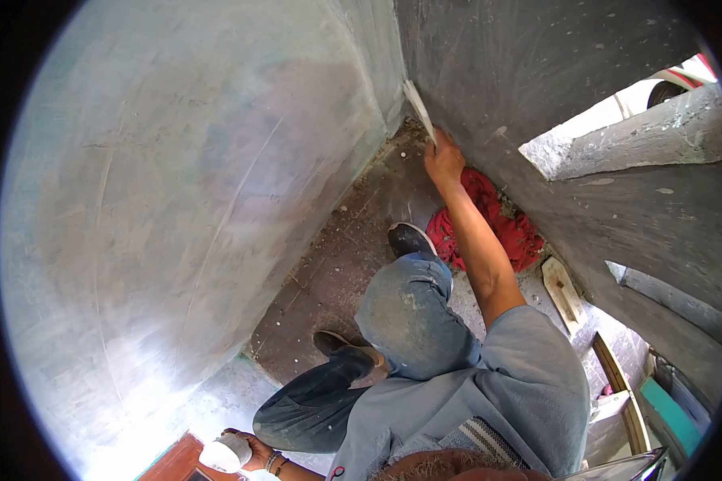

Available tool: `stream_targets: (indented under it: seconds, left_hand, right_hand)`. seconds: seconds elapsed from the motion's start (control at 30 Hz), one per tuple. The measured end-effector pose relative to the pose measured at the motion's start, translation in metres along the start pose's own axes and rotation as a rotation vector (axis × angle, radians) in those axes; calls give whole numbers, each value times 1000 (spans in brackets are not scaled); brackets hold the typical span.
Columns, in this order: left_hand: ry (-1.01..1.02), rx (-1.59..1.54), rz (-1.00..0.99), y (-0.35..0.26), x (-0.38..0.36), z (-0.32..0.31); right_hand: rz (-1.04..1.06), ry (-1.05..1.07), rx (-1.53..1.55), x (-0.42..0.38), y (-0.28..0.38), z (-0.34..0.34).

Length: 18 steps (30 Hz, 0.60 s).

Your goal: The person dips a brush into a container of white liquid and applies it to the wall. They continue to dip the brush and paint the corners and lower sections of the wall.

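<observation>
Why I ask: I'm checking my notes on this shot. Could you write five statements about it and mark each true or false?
1. The right hand holds a pale, thin tool near the wall corner. True.
2. The red cloth hangs from a hook. False: it lies on the floor.
3. The left hand is empty. False: it holds a white container.
4. A wooden board lies near the cloth. True.
5. Both feet are bare. False: dark shoes show.

Room under plastering, rough grey walls [241, 160], unglazed wall openings [590, 120], debris-strewn floor [321, 264], wooden float [564, 295]
</observation>
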<state>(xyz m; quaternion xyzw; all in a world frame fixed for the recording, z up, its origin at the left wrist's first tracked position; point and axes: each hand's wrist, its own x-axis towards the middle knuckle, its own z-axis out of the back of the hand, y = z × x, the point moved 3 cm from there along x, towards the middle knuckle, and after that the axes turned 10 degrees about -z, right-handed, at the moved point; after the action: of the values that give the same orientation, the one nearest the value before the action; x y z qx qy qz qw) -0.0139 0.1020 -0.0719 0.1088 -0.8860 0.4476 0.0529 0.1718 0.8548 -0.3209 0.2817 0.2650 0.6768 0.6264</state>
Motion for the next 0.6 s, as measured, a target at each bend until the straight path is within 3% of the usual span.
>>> stream_targets:
  seconds: [0.13, 0.23, 0.33, 0.43, 0.53, 0.6]
  left_hand:
    - [24, -29, 19, 2, -1, -6]
    - [-16, 15, -1, -1, 1, 4]
    - [7, 16, 13, -2, 5, 6]
    - [-66, 39, -64, -5, 6, 26]
    - [-95, 72, -59, -9, 10, 38]
    - [-97, 77, -48, -9, 10, 36]
  right_hand:
    - [115, 26, 8, -7, -4, -10]
    - [-45, 59, 25, -8, -22, -15]
    - [-20, 214, -94, -25, -23, -39]
    - [-21, 156, -3, -44, -26, -35]
    - [-234, 165, 93, -39, -31, -32]
    - [-235, 214, 65, -41, -23, -41]
